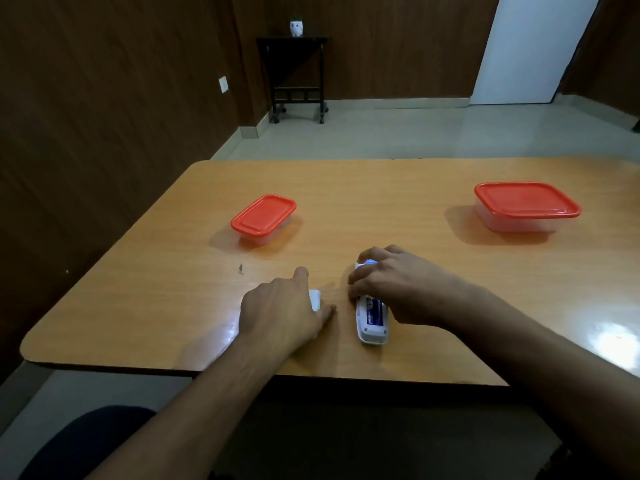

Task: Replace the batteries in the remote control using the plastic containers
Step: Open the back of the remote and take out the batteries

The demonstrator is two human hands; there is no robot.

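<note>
A white remote control [372,322] lies face down near the table's front edge, its battery bay uncovered with batteries [374,311] showing inside. My right hand [398,282] rests over the remote's far half, fingers curled around it. Just left of it, my left hand [287,306] lies on the table over a small white piece, the battery cover [314,299], which is mostly hidden under the fingers. A small clear container with a red lid [263,216] stands closed at the middle left. A larger clear container with a red lid [526,202] stands closed at the far right.
The wooden table [415,216] has rounded corners and a front edge close to my body. A small dark speck [240,269] lies left of my left hand. Beyond the table, a black side table [298,74] stands against the brown wall.
</note>
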